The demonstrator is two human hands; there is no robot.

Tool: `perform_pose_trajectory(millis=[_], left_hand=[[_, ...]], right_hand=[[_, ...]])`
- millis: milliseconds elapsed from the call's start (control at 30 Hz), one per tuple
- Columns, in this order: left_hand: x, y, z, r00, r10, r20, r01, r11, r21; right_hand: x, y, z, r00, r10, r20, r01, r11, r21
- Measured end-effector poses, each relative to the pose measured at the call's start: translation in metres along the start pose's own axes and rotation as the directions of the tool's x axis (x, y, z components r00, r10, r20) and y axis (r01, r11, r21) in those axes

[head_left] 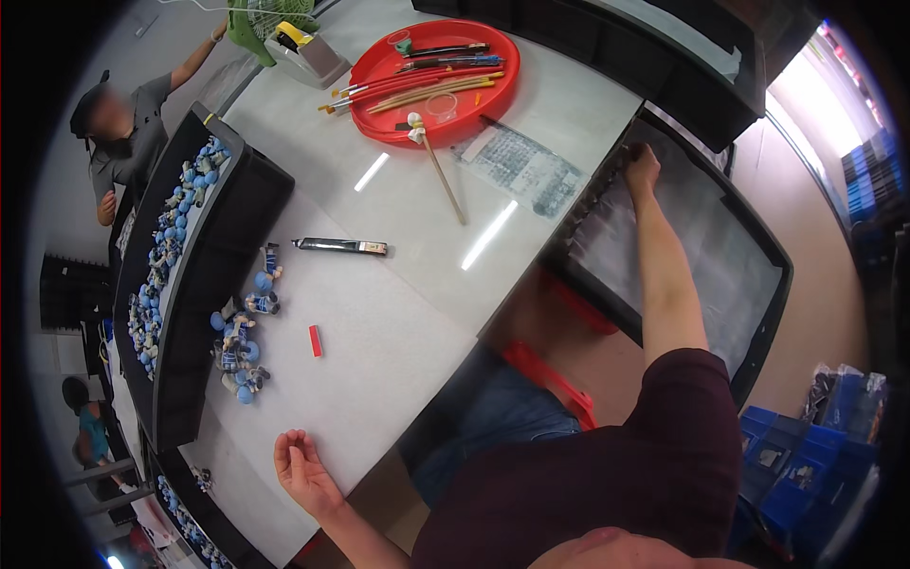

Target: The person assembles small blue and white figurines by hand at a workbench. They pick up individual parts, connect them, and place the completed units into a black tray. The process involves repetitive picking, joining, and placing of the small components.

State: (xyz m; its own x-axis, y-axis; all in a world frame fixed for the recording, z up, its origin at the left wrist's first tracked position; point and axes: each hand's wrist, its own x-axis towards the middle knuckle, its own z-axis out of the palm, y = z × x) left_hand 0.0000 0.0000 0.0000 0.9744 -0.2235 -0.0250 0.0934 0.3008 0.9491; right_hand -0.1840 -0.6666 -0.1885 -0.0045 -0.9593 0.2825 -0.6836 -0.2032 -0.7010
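- A white counter (398,313) runs between black trays; the long left tray (204,284) holds small blue-and-white figures (156,275) (more lie loose beside it).
- The left hand (301,469) rests near the counter's near edge, fingers loosely curled, grasping nothing.
- A red round tray (379,119) of brushes sits far back.
- The right hand (643,163), arm outstretched, grips the far rim of the big black tray (758,284) off the counter's right edge.

Glossy red plastic tray (379,114) at tabletop's far edge, wooden-handled brushes (427,93) inside. Tabletop (398,303) smooth white, faintly shiny. Matt black plastic bin (758,247) off right edge. Metallic-looking tube (339,246) mid-table.
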Motion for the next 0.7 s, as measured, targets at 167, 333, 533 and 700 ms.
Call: perform_pose_trajectory(millis=[167,333,533,700], left_hand=[[0.003,-0.01,0.007,1.0,-0.01,-0.017,0.01,1.0,-0.009],[-0.003,0.001,0.012,0.991,-0.004,-0.135,0.005,1.0,0.01],[-0.001,0.007,0.015,0.996,-0.047,-0.074,0.041,0.996,-0.085],[-0.003,0.006,0.011,0.998,-0.067,-0.021,0.064,0.989,-0.13]], right_hand=[[0.023,0.026,0.016,0.994,-0.048,0.096,0.051,0.998,-0.032],[0.026,0.041,0.025,0.942,-0.263,0.211,0.285,0.955,-0.082],[0.022,0.019,-0.029,0.882,-0.227,-0.413,0.362,0.888,0.283],[-0.145,-0.223,-0.125,0.912,-0.235,-0.337,0.407,0.41,0.816]])
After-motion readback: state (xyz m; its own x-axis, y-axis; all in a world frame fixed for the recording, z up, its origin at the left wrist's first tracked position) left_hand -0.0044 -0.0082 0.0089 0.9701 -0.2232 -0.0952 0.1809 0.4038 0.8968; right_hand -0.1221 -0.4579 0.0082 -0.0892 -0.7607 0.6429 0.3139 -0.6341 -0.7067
